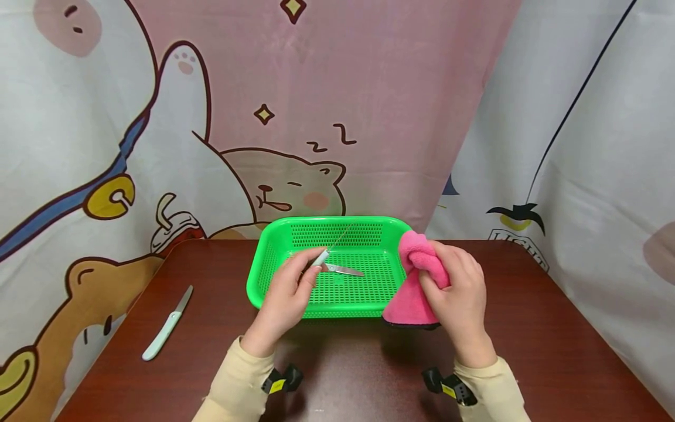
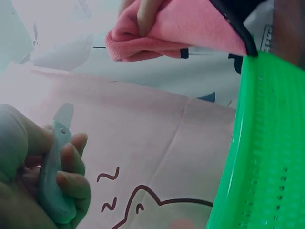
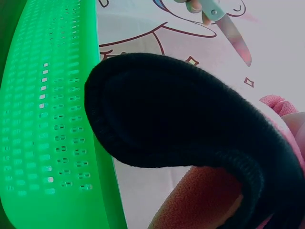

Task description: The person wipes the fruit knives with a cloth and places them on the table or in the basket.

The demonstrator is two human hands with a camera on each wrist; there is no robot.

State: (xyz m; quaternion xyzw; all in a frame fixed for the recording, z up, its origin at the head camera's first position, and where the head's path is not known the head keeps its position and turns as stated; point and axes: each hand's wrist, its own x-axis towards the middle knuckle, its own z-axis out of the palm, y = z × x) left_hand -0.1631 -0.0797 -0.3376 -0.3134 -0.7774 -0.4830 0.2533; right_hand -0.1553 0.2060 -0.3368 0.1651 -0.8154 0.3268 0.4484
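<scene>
In the head view my left hand [image 1: 286, 287] grips a small knife by its pale handle [image 1: 320, 258], above the green basket's left half. The left wrist view shows the mint handle [image 2: 56, 176] in curled fingers, with a short part of the blade [image 2: 64, 114] beyond them. The blade [image 3: 234, 40] appears longer in the right wrist view. My right hand [image 1: 461, 293] bunches a pink cloth [image 1: 413, 299] with a dark edge, near the basket's right end. Another blade [image 1: 345, 271] shows inside the basket; my left hand hides its handle.
The green plastic basket [image 1: 337, 312] stands at the back of the brown table [image 1: 348, 369], against a printed curtain [image 1: 401, 105]. Another knife [image 1: 167, 325] with a mint handle lies on the table at the left, blade pointing away.
</scene>
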